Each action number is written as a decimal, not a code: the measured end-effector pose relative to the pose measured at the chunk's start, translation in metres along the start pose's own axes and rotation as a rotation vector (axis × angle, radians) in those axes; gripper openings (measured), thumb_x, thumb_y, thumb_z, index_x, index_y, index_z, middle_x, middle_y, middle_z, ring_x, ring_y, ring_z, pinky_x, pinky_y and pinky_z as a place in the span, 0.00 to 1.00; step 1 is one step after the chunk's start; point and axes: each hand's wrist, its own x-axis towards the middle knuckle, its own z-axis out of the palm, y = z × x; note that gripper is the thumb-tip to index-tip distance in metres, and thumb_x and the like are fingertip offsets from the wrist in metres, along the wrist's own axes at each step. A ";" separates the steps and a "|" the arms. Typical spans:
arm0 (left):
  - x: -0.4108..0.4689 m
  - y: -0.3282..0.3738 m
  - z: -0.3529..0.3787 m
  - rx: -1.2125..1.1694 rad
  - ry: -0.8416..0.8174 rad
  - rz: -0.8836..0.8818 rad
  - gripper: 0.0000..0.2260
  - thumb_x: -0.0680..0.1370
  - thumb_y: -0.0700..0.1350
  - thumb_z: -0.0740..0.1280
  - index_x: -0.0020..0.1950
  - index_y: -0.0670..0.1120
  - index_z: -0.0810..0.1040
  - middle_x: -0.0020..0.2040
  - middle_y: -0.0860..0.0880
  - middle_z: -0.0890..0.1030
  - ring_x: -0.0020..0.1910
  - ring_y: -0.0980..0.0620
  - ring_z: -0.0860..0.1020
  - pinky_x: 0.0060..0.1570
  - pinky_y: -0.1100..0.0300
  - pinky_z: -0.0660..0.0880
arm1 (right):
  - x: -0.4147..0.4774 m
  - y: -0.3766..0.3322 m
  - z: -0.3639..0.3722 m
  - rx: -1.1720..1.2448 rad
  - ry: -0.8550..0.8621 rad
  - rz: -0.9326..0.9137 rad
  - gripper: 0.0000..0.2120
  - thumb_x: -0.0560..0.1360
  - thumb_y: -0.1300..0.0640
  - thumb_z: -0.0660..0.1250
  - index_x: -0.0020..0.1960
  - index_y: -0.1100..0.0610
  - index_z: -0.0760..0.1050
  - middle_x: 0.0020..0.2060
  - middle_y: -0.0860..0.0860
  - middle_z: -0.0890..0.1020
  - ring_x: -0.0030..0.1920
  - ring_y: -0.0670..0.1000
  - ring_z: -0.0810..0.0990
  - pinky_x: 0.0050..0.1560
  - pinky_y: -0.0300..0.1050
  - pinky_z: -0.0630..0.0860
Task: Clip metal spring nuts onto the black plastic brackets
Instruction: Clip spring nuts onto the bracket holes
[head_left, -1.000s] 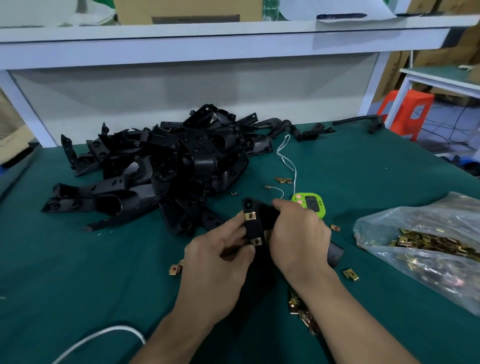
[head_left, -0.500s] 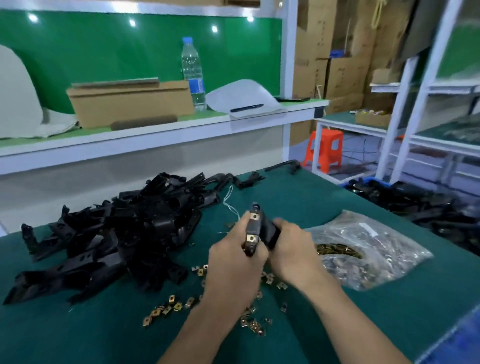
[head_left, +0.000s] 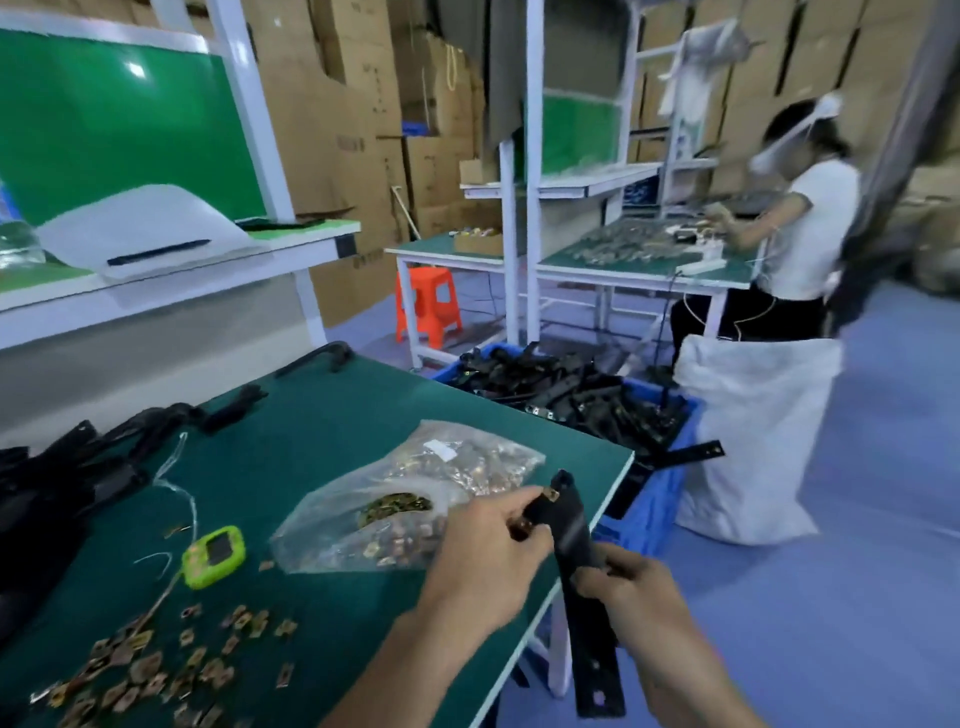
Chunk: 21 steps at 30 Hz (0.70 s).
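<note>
I hold a long black plastic bracket (head_left: 574, 535) over the right edge of the green table (head_left: 322, 447). My left hand (head_left: 483, 551) grips its upper end, where brass spring nuts (head_left: 551, 496) are clipped on. My right hand (head_left: 631, 582) grips the bracket's middle, and the lower end hangs down past the table edge. Loose spring nuts (head_left: 156, 670) lie scattered at the table's front left. A clear plastic bag of spring nuts (head_left: 405, 493) lies just left of my hands. A pile of black brackets (head_left: 57, 483) fills the table's left side.
A blue bin of black brackets (head_left: 571, 395) stands on the floor right of the table, beside a white sack (head_left: 753, 436). A green timer (head_left: 213, 556) lies near the bag. Another person (head_left: 795, 228) works at a far bench, with an orange stool (head_left: 428, 306) behind.
My view has swung right, from the bracket pile toward the bin. Both hands carried the bracket from the table's middle out over its right edge, and my right hand slid lower along it.
</note>
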 end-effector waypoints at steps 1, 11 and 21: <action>0.006 0.005 0.015 0.001 -0.037 0.002 0.17 0.74 0.49 0.67 0.44 0.77 0.78 0.41 0.65 0.84 0.42 0.57 0.84 0.43 0.57 0.81 | 0.001 0.007 -0.011 0.029 0.039 0.043 0.05 0.72 0.68 0.68 0.41 0.63 0.82 0.30 0.55 0.77 0.30 0.50 0.74 0.37 0.43 0.66; 0.143 0.048 0.022 -0.405 0.152 -0.251 0.34 0.72 0.46 0.77 0.75 0.48 0.68 0.67 0.52 0.78 0.61 0.49 0.79 0.65 0.50 0.75 | 0.157 -0.129 -0.043 0.437 0.135 0.098 0.05 0.80 0.60 0.67 0.48 0.62 0.76 0.39 0.60 0.81 0.25 0.54 0.79 0.28 0.44 0.78; 0.075 -0.023 -0.118 -0.142 0.653 -0.018 0.28 0.77 0.31 0.62 0.43 0.66 0.85 0.37 0.59 0.85 0.18 0.59 0.62 0.19 0.66 0.60 | 0.153 -0.109 0.090 -0.285 0.175 -0.301 0.10 0.74 0.58 0.64 0.38 0.52 0.83 0.35 0.46 0.85 0.34 0.49 0.80 0.36 0.40 0.75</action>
